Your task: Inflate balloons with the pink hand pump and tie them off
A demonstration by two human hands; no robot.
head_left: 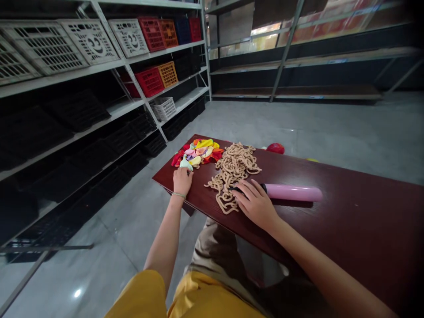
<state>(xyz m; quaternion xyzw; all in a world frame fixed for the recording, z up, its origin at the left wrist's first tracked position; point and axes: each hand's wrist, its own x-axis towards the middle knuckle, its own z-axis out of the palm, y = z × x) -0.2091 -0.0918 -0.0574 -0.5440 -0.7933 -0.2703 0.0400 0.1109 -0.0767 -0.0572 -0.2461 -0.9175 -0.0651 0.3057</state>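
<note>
At the table's near left edge, my left hand has its fingers curled at a pale mint balloon, on the near side of a heap of limp balloons in red, yellow, pink and orange. My right hand lies over the black end of a pink balloon pump, its fingers around that part and hiding much of it. The pump rests on its side, pointing right. Between the hands spreads a tangled pile of long tan strands, some close to my right fingertips.
The dark red table extends to the right. Beyond its far edge, a red round object is partly visible. Metal shelving with plastic crates stands left; more shelves stand at the back.
</note>
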